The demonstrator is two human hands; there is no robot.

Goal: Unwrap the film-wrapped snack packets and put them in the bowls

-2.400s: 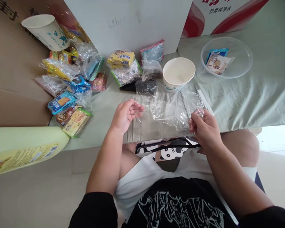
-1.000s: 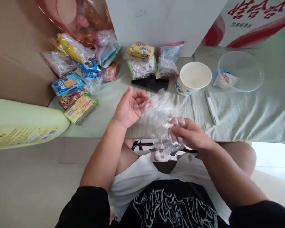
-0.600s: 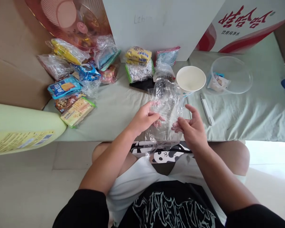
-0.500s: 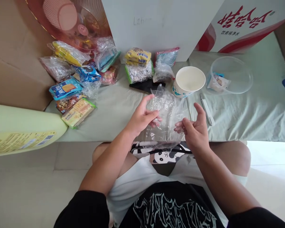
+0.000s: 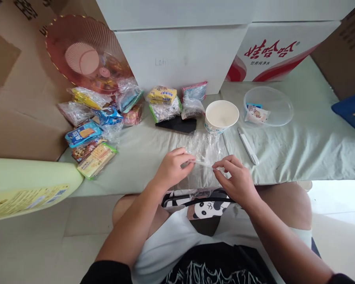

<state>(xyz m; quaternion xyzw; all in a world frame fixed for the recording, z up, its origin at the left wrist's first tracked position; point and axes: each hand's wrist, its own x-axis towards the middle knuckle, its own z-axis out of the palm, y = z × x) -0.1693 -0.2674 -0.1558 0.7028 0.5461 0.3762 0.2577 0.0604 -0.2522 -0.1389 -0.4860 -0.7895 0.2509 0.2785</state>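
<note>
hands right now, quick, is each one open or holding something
Left hand: closed, pinching clear plastic at the fingertips.
Right hand: closed, pinching the same clear plastic.

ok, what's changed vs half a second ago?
Left hand and right hand: each grip closed from spread to a pinch on the clear film, a narrow strip of it now spanning between them. Camera view tilted up; more of the white box shows. Paper cup, plastic tub and white-handled tool stayed put.
</note>
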